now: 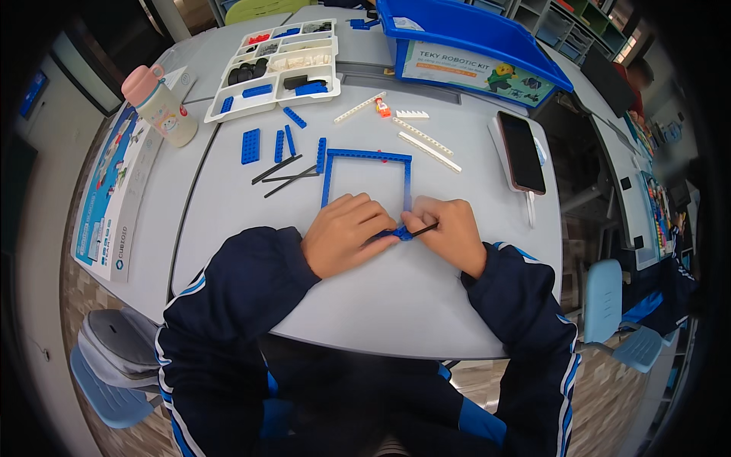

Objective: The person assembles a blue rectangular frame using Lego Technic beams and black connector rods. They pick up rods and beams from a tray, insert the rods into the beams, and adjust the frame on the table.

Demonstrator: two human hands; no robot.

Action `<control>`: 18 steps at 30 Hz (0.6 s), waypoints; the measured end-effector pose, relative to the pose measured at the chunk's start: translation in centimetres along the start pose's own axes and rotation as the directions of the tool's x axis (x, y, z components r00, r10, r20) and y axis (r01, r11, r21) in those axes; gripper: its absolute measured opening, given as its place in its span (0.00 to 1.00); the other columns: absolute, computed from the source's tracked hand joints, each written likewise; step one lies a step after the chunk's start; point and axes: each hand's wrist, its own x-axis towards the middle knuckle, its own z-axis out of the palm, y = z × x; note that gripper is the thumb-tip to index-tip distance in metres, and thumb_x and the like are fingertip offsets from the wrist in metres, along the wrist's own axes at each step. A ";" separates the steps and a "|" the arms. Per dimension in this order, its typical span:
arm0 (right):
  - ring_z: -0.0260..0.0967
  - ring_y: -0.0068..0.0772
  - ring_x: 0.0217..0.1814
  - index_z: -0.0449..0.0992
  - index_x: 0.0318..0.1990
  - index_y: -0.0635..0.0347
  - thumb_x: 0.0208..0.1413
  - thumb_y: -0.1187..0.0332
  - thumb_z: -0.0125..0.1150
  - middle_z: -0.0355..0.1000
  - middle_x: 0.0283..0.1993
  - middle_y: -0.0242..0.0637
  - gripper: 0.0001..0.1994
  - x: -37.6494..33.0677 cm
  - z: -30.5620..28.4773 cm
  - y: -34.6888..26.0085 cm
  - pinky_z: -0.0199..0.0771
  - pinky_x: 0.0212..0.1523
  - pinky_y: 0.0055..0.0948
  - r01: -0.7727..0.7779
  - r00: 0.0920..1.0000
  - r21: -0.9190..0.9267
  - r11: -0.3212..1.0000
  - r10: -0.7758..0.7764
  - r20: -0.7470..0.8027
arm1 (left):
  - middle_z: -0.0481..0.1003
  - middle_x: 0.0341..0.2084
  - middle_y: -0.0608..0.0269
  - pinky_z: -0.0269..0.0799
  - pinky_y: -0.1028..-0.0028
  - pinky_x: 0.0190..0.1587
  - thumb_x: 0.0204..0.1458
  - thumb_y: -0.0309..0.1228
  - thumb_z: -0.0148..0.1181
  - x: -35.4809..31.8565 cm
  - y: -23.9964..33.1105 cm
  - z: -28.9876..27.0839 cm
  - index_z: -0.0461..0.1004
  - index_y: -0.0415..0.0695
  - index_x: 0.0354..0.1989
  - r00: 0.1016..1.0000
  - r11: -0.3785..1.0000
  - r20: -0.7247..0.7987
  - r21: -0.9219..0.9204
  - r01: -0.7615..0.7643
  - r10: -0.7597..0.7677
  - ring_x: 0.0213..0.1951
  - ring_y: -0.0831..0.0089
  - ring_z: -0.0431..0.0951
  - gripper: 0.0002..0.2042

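Observation:
A rectangular frame of blue building beams (369,154) lies in the middle of the table, its near side partly under my hands. My left hand (343,234) is closed on small blue pieces (402,234) at the frame's near edge. Against the same spot, my right hand (451,234) pinches a black axle rod (427,228), slightly blurred. Just left of the frame stands a loose blue beam (321,156). Several black axle rods (283,174) lie beside it, with a blue plate (250,146) farther left. How the pieces join is hidden by my fingers.
A white sorting tray (335,72) of parts and a blue bin (392,34) stand at the back. White beams (429,151) and a minifigure (382,107) lie beyond the frame. A phone (521,152) rests right; a bottle (169,114) and a box (114,206) left.

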 end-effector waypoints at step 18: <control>0.64 0.34 0.13 0.79 0.24 0.58 0.55 0.50 0.72 0.69 0.14 0.35 0.20 0.6 -0.2 0.5 0.60 0.20 0.31 -0.050 0.998 -0.119 0.992 0.053 0.023 | 0.77 0.32 0.62 0.72 0.67 0.37 0.49 0.28 0.73 -0.1 -0.1 0.7 0.80 0.43 0.36 1.000 1.000 -0.028 0.011 0.004 -0.004 0.35 0.62 0.77 0.09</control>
